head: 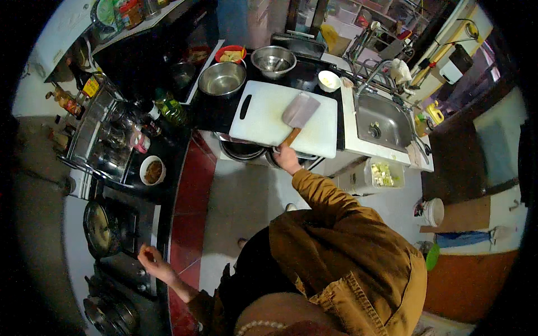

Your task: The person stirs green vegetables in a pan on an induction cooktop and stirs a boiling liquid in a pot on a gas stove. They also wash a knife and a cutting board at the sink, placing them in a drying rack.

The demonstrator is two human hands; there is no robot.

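My right hand (288, 159) grips the wooden handle of a cleaver (301, 110) at the near edge of a white cutting board (265, 113). The broad blade is flat over the board, pointing away from me. Off to the left, my left hand (153, 262) hovers by the front edge of a gas stove (122, 273). Its fingers are loosely curled, with a gap at the thumb, and I see nothing in them. A pan (101, 231) with pale contents sits on the burner just beyond it.
Steel bowls (222, 80) and a red basket (229, 53) stand behind the board. Right of it are a white bowl (329, 80) and a sink (384, 122). A bin (384, 174) with scraps stands below. A bowl of brown food (152, 170) rests on the left counter.
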